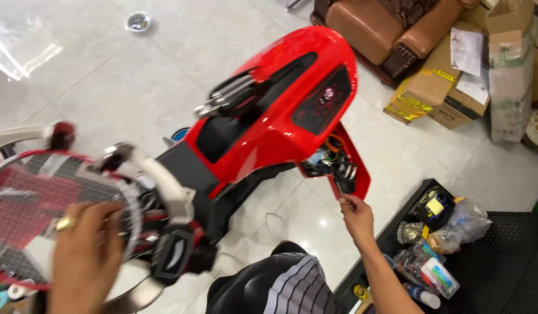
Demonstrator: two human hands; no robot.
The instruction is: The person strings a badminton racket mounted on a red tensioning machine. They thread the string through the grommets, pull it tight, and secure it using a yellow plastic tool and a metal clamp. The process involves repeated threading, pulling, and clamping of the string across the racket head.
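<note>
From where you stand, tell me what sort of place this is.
Probably a racket stringing corner in a shop or home. A red stringing machine holds a racket in its clamps, a black tray holds small supplies, and cardboard boxes sit on the tiled floor.

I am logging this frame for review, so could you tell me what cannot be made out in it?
- Head view: the tool in the right hand is too thin to identify.
- The racket under the left hand is motion-blurred and cut by the left edge.
- The wiring in the red machine is too small to trace.
- The tray contents are blurred and cut off.
</note>
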